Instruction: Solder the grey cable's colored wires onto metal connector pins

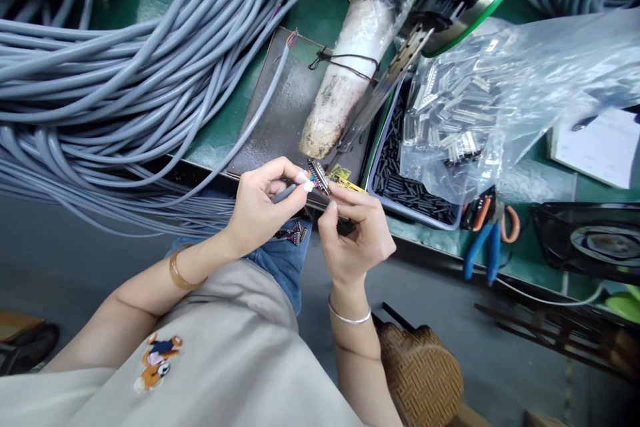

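Observation:
My left hand (263, 203) is closed on the end of a grey cable (284, 195), its thumb and finger pinched where thin coloured wires (313, 180) come out. These wires run to a small multi-pin metal connector (319, 173), held above the bench's front edge. My right hand (355, 230) is closed too, thumb and forefinger pinched at the connector's near end; whatever lies between those fingertips is too small to make out. Several more connectors (299, 233) with dark wires rest over my lap, below my hands.
Grey cable coils (125, 73) cover the bench's left. A wrapped pole (345, 73) stands behind my hands. Right of it is a bin (370, 180) of short black tubes, partly under a plastic bag (450, 113) of connectors. Pliers (485, 247) hang at the edge; a woven stool (423, 373) stands below.

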`<state>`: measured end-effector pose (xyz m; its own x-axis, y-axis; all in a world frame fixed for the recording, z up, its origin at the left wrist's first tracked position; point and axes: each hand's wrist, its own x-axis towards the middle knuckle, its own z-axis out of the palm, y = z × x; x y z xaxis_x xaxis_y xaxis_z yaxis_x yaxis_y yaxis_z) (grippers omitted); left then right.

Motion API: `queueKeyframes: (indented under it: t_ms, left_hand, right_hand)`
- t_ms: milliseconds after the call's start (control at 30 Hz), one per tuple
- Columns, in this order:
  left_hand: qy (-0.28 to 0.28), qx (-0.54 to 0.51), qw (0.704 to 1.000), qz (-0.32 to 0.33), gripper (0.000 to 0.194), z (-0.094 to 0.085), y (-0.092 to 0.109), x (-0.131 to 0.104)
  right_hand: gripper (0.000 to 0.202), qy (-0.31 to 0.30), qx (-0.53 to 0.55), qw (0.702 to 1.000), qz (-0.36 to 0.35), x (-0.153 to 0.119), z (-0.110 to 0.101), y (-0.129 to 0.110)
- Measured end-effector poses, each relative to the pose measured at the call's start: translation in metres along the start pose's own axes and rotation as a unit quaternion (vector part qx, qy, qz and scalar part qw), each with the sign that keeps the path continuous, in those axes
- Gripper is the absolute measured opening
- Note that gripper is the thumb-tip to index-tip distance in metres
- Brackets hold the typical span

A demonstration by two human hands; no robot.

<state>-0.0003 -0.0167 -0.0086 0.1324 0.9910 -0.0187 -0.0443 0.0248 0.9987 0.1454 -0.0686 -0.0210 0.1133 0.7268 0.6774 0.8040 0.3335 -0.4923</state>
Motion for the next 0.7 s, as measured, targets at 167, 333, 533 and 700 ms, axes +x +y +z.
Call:
queueKeyframes:
  t_ms: [167,333,533,700]
  left_hand:
    - [0.005,0.045,0.998,0.032,0.012,0.001,-0.001,0.001]
    - [0.004,0.091,0.993,0.071,0.008,0.003,0.0,0.003]
    - [0.007,0.111,0.986,0.124,0.011,0.005,0.004,0.005]
    - [0.022,0.105,0.977,0.183,0.009,0.006,0.006,0.007]
  right_hand:
    - [0.019,0.01,-0.01,1.0,-0.025,0.005,0.001,0.0]
    - [0.018,0.013,-0.016,0.999,-0.03,0.01,0.001,0.001]
    - [0.019,0.017,-0.014,0.999,-0.034,0.014,0.002,0.002]
    - [0.02,0.025,-0.036,0.997,-0.057,0.019,0.001,0.001]
